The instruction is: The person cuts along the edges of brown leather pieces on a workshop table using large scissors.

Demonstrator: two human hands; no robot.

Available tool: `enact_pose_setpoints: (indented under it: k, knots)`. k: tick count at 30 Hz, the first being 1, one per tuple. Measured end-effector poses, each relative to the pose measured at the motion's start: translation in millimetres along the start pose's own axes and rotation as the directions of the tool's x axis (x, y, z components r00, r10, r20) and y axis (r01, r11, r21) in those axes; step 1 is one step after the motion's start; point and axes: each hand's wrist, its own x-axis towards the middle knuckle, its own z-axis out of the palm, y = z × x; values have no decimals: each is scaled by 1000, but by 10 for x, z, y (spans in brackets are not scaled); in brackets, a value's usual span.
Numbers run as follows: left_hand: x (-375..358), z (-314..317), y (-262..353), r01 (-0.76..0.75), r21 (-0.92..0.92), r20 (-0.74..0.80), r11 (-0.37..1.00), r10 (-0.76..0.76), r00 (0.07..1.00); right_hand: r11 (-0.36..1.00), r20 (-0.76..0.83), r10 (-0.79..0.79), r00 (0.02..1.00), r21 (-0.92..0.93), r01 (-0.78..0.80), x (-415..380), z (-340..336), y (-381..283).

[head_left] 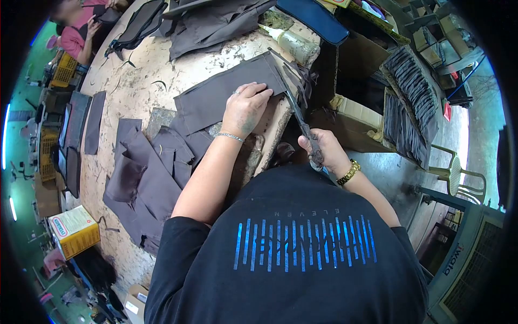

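My left hand (248, 109) lies on a long dark brown fabric piece (216, 92), pressing it to the worktable with the fingers resting on top. A ring and a bracelet are on this hand and wrist. In my right hand (328, 150), which wears a gold watch, is a pair of dark, worn scissors (302, 121). Their blades point up and left, along the right end of the fabric at the table's edge. Narrow dark strips hang beside the blades. Whether the blades are apart is hard to see.
More brown fabric pieces (145, 173) lie in a heap to the left, and others (216, 24) at the back. A plastic bottle (294, 43) is near the far edge. Boxes of stacked dark pieces (410, 86) stand at right. A yellow box (74, 231) sits at left. Another person (75, 40) is at far left.
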Motion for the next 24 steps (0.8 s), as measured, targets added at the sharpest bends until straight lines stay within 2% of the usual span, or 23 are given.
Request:
enact_pose_setpoints:
  k: [6,11,18,20,24]
  knots:
    - [-1,-10,0,-16,-16,0,1000,16,1000,999,3,29,1000,46,-29,-2,20,18]
    - [-40,-39,71,-48,-60,6,997,49,999,980,7,77,997,185,-77,98,47,11]
    - [-50,-45,76,-49,-75,-20,996,48,999,983,-7,24,1000,184,-23,115,59,52]
    - [-45,-42,76,-48,-77,-18,996,46,999,1000,-49,-2,999,25,4,87,61,21]
    - [-56,-45,77,-39,-92,-20,995,37,999,996,-36,33,999,78,-30,55,83,-52]
